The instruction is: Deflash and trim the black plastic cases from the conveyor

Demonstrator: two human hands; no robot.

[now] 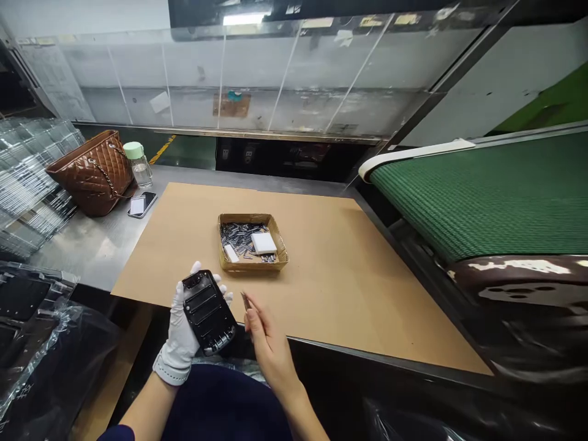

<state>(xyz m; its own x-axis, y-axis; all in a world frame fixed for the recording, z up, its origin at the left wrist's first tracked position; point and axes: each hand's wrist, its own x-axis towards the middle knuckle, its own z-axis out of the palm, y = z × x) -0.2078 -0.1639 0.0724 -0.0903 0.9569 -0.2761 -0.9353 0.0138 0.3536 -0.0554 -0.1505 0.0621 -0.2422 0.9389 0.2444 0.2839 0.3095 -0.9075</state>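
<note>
My left hand (180, 334), in a white glove, is closed around a black plastic housing (209, 312) and tilts its ribbed inner side up toward me. Bare and just right of the housing, my right hand (269, 340) pinches a thin metal tool that looks like tweezers (246, 301). The tool's tip points up and away, apart from the housing. Beyond both hands, a shallow cardboard box (253, 267) holds many small dark strips (239, 236), a white block (263, 243) and a smaller white piece (231, 253).
Brown cardboard (349, 275) covers the table. A green conveyor belt (496, 196) runs at the right. On the left are a brown handbag (94, 174), a bottle (140, 168), a phone (147, 203), stacked clear trays (27, 177) and bagged black parts (22, 300).
</note>
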